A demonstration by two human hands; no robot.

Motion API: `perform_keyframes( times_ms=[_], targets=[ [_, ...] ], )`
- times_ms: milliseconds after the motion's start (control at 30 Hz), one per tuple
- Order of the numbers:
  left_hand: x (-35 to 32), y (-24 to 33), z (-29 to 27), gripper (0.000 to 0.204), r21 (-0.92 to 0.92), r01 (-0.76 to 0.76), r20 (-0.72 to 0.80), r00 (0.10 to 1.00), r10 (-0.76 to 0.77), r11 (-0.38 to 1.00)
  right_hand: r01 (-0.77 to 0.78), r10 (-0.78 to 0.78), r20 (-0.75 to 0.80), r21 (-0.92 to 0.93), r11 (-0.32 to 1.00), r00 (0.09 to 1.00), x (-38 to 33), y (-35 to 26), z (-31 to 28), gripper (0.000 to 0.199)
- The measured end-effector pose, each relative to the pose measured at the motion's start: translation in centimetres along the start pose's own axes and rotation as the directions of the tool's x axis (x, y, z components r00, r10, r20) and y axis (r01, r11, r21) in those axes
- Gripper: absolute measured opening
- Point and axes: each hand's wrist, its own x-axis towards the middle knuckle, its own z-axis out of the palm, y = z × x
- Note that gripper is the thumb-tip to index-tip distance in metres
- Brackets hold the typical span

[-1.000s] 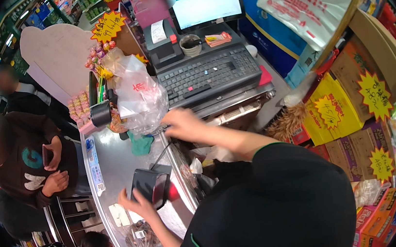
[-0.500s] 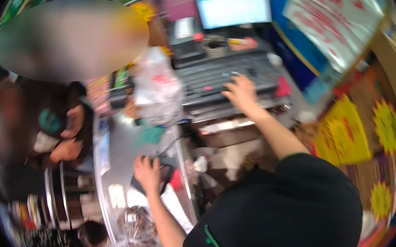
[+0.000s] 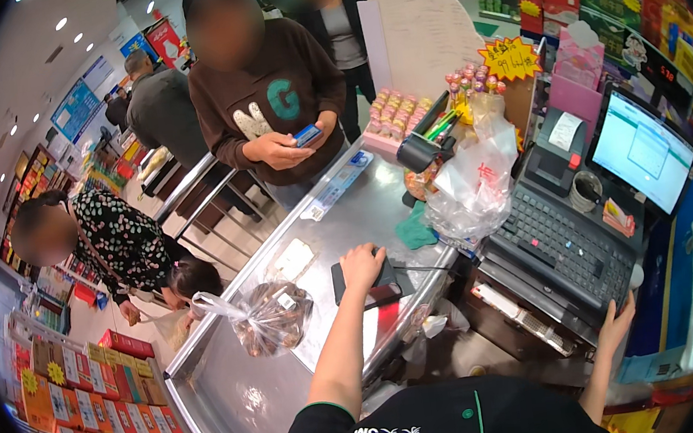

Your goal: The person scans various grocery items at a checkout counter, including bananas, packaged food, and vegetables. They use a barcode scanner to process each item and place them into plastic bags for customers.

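My left hand (image 3: 358, 268) rests on a flat black pad (image 3: 383, 290) on the metal counter, fingers apart; anything under its palm is hidden. A clear plastic bag of brown goods (image 3: 271, 317), tied at the neck, lies left of that hand. At the near right corner of the black keyboard (image 3: 568, 247), my right hand (image 3: 615, 326) has its fingers apart and holds nothing I can see. A small white round thing (image 3: 636, 277) sits just beyond it. The lit monitor (image 3: 645, 150) stands behind the keyboard, with a receipt printer (image 3: 557, 150) to its left.
Across the metal counter (image 3: 239, 400), a person (image 3: 273, 96) holds a blue card-like thing (image 3: 306, 135). White plastic bags (image 3: 472, 189) and a green cloth (image 3: 415, 227) lie between pad and keyboard. Metal rails (image 3: 209, 206) stand beyond, with stacked red boxes (image 3: 103, 407) at left.
The view has swung left and up. My right hand has gone from the keyboard's keys to its near right corner. My left hand stays on the black pad.
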Motion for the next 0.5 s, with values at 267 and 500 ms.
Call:
perform_keyframes(
  times_ms=[267,500],
  targets=[
    [0.4,0.2,0.2,0.032,0.035,0.002,0.035,0.999,-0.004,0.999,-0.037,0.034,0.044,0.078,0.996,0.998,-0.6,0.0,-0.6,0.049],
    [0.3,0.2,0.4,0.03,0.087,-0.025,0.013,1.0,0.024,0.996,-0.028,0.026,0.034,0.047,0.999,0.999,-0.4,-2.2,-0.3,0.047]
  ],
)
